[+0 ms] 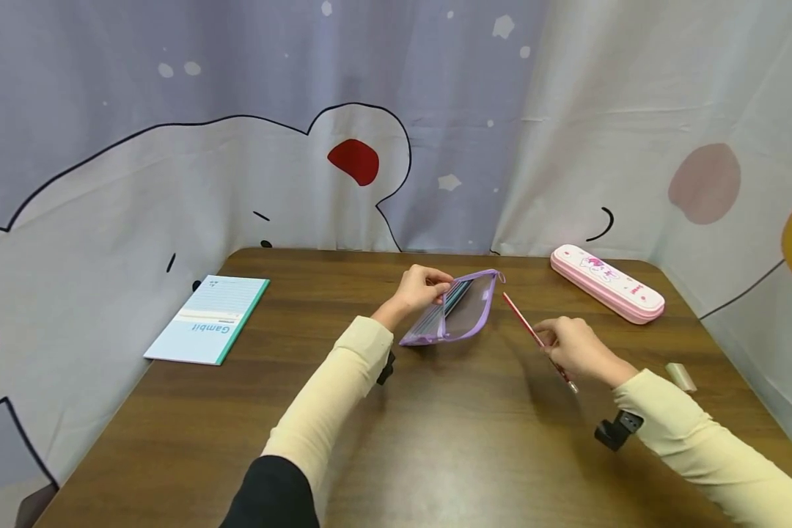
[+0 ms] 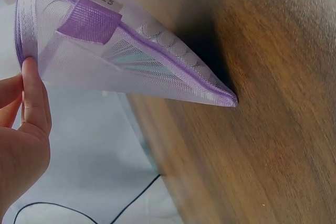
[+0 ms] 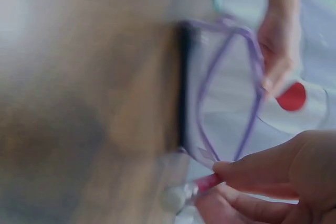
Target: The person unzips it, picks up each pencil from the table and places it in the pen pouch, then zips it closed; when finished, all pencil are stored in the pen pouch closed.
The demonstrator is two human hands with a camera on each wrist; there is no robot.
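My left hand (image 1: pixel 417 290) pinches the upper edge of a see-through mesh zip pouch (image 1: pixel 485 306) with purple trim. In the left wrist view the pouch (image 2: pixel 79 66) stands tilted on the table, a purple tab on its side and something pale green and striped showing through the mesh. Its mouth gapes toward my right hand in the right wrist view. To the right of the pouch, my right hand (image 1: pixel 574 347) holds a slim red pencil (image 1: pixel 523 320) between thumb and fingers, slanting above the table. The pencil's pale blunt end (image 3: pixel 176 198) points toward me.
A pink pencil case (image 1: pixel 607 282) with a cartoon print lies at the back right. Near my right sleeve sits a small whitish eraser (image 1: pixel 681 377). A white and teal notepad (image 1: pixel 207 319) lies at the left edge of the brown wooden table (image 1: pixel 435 455). A printed curtain (image 1: pixel 237 183) hangs behind.
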